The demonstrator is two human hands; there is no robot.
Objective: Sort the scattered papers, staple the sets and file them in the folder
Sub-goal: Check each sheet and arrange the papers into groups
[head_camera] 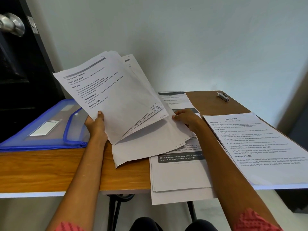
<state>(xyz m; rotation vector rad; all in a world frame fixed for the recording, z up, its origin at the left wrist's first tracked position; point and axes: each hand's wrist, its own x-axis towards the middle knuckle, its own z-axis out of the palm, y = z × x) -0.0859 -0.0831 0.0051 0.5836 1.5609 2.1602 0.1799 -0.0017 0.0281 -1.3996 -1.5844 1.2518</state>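
Head-cam view down onto a wooden desk (pixel 50 167) against a pale wall. The left hand (pixel 95 124) holds up a fanned stack of printed pages (pixel 113 97), tilted back toward the wall, thumb pressed flat on the front sheet near its lower edge; the other fingers are hidden behind the stack, prob. curled round it. The right hand (pixel 186 118) rests on loose sheets (pixel 150 147) lying under the raised stack, fingers bent, seemingly pinching a sheet edge; can't tell exactly how far they're curled. More papers (pixel 180 177) overhang the desk's front edge; another printed set (pixel 256 147) lies at right. A blue folder (pixel 43 125) sits flat at left, just beside the left wrist. A small stapler (pixel 223 97) lies at the far right, well apart from both hands. Risks, as I judge them: the fanned pages could slip from a one-handed hold and mix w/ other sets; the overhanging sheets could slide off the edge if nudged; handwritten page nos. could end up out of order.
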